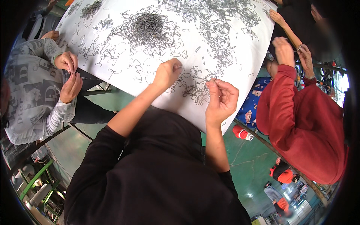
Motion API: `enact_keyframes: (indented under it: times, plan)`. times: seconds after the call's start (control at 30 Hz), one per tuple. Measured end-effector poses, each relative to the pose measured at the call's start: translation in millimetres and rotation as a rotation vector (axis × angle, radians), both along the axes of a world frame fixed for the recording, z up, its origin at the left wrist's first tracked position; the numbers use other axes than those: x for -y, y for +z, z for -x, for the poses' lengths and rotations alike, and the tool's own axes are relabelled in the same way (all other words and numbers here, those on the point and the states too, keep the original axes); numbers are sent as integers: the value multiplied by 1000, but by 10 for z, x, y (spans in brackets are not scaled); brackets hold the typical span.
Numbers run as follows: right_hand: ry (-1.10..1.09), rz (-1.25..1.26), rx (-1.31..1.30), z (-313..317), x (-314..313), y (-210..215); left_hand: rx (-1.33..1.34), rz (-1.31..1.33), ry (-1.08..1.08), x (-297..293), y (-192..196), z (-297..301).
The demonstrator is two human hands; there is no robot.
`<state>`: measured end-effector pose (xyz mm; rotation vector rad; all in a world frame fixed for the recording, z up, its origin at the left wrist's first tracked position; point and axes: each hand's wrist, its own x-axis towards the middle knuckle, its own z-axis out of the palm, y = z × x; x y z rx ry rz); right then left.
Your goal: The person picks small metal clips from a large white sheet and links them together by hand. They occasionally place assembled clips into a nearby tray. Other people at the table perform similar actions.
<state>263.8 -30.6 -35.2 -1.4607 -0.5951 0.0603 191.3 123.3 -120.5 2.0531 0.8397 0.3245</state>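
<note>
Over the near part of the white tabletop [123, 77], my left hand [167, 74] is closed, its fingertips bunched beside a small pile of bent dark wire hooks [197, 92]. What those fingers hold, if anything, is too small to make out. At the right side of the same pile, my right hand [223, 99] has thumb and forefinger pinched together, the other fingers curled. A tiny dark piece may be at that pinch, but I cannot tell its kind. Beyond both hands lie many short, narrow grey metal pieces [221, 41] and a large heap of bent wire hooks [148, 28].
At the left, a person in a grey patterned top [32, 82] works with both hands close together. To the right sits a person in a red top [296, 123], hands raised by the table edge. Further back, another person's hand [276, 17] reaches over the table.
</note>
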Motion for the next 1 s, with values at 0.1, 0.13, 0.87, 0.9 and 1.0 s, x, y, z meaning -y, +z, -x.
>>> enact_keyframes:
  times: [0.1,0.13,0.87,0.9,1.0]
  plan:
    - [23,71,96,50,2,-45,139,424,87,-58,342,35]
    - [30,100,114,68,-3,-52,202,486,86,-45,469,41]
    - [389,757,400,-442,-364,-445,518,157,160,-50,1041,282]
    - [461,803,446,-493,-399,-551,494,128,161,-97,1025,307]
    - [589,922,619,-592,-520,-836,424,146,202,-166,997,404]
